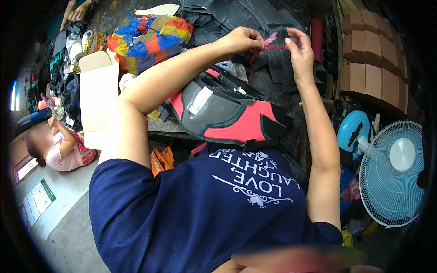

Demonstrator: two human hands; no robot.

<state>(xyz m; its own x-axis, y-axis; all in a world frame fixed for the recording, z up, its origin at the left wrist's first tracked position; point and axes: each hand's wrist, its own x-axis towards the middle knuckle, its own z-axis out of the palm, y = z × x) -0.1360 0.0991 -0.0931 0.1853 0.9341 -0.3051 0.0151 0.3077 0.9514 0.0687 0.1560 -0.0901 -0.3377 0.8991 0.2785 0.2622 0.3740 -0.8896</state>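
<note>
My left hand [244, 41] is closed in a pinch on a thin pink-red strip [276, 47] over the dark worktop. From there the strip runs across to my right hand [301, 51], whose thumb and curved fingers close round its other end. A loose red tail [251, 68] hangs below my left hand. Black sheet pieces [280, 68] lie under and beside my right hand. Nearer my body, a black-and-coral stitched piece [223, 116] with a white patch rests at the table edge.
Left of my arm are a checkered mesh bag [150, 38] and an open pale carton [99, 98]. Stacked brown boxes [375, 59] and a standing fan [393, 173] are on the right. Another person [63, 145] sits at the far left; a co-worker's hand [81, 11] shows at top left.
</note>
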